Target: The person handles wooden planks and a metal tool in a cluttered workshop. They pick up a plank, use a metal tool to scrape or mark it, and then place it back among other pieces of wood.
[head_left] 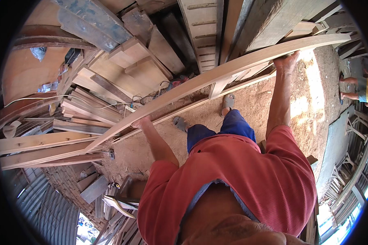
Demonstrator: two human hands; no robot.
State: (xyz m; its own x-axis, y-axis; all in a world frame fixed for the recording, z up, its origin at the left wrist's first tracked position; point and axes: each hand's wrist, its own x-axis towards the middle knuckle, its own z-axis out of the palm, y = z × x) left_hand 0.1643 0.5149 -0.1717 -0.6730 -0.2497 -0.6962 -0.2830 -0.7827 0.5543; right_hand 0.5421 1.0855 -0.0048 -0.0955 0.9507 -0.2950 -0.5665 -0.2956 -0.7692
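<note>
A long, pale wooden board (208,79) runs slantwise in front of me, from the lower left to the upper right. My left hand (141,121) grips its near edge toward the left end. Farther along, near the right end, my right hand (287,62) grips the same edge from below. The board partly hides the fingers of both hands. Beneath it a wooden frame with a thin rail (184,108) and a short crosspiece (219,88) shows.
Stacked planks (41,143) lie at the left, with a pale cable (65,96) across others. Beyond the board are a red-and-dark tool (176,82) and leaning timber (270,24). Sawdust covers the floor (233,159)'s sunlit surroundings. Another person (362,87) stands far right.
</note>
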